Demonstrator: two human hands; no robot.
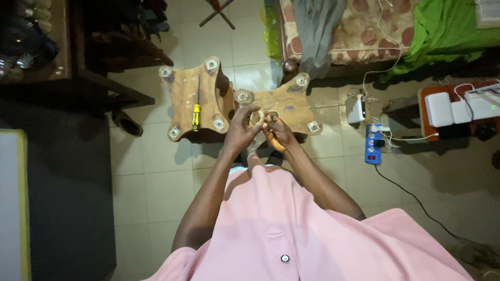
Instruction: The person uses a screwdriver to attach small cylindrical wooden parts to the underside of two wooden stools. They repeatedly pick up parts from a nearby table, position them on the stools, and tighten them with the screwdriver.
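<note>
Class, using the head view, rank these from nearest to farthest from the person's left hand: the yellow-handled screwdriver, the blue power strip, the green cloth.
1. Yellow-handled screwdriver: just left of the left hand, lying on the left wooden piece.
2. Blue power strip: on the floor to the right, beyond the right hand.
3. Green cloth: far upper right, on the bed.

Home bedroom: bed (pixel 359 31), tiled floor (pixel 156 187)

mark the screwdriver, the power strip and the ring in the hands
screwdriver (pixel 196 116): head view, on its yellow handle.
power strip (pixel 373 145): head view, mid blue body.
ring (pixel 256 117): head view, on its rim between both hands.
</note>
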